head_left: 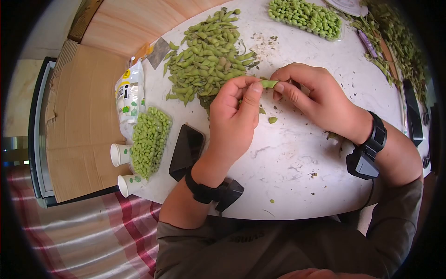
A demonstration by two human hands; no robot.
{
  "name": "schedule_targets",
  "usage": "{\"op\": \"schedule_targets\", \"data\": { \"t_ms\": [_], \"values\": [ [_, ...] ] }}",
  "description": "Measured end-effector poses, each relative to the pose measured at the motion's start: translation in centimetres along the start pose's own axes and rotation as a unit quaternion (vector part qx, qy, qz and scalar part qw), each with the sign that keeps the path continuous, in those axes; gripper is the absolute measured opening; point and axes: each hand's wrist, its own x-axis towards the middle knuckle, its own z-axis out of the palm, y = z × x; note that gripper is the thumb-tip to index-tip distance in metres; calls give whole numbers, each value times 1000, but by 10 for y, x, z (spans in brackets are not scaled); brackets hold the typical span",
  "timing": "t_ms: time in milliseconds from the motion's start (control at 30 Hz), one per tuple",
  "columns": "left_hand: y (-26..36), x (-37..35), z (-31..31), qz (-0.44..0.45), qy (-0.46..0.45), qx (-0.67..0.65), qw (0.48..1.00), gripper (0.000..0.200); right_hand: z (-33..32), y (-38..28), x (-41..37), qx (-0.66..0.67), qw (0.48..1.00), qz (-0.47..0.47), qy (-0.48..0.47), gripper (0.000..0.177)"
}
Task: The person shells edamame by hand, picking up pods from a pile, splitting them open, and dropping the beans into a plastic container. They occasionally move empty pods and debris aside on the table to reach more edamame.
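Between the fingertips of both hands is a green soybean pod (268, 84). My left hand (236, 111) pinches its left end with thumb and forefinger. At the other end, my right hand (313, 90) grips it the same way. Just beyond my left hand lies a broad heap of unshelled soybean pods (204, 58), partly hidden by that hand. A loose bit of green pod (272, 120) rests on the white table (288, 162) below the fingers.
Shelled beans fill one clear tray (151, 142) at the left and another tray (306, 19) at the far side. A black phone (186, 152), two paper cups (120, 155) and a white packet (130, 93) lie left. Leafy stalks (399, 39) pile at the right.
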Motion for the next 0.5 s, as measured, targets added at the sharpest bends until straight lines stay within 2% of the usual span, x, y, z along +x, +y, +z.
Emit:
{"op": "schedule_targets", "data": {
  "t_ms": [100,167,233,300,333,433,500],
  "values": [
    [-1,1,3,-9,12,3,1000,19,3,-1,-1,54,998,-28,10,12],
    [-2,0,3,-10,25,14,1000,18,-3,-8,-2,31,998,49,-26,9],
    [-5,-2,0,121,27,197,972,14,-6,-17,-2,18,997,68,-33,10],
    [-3,-4,0,137,10,235,962,10,-5,-16,-3,5,995,86,-40,13],
    [-2,-4,0,154,-6,272,950,7,-2,-12,-4,12,997,66,-28,12],
    [-13,-3,0,164,-30,200,966,12,-4,-11,-3,4,998,47,-32,12],
    [-10,-5,-1,143,-35,210,967,10,-6,-11,-2,-10,998,48,-48,12]
  ]
}}
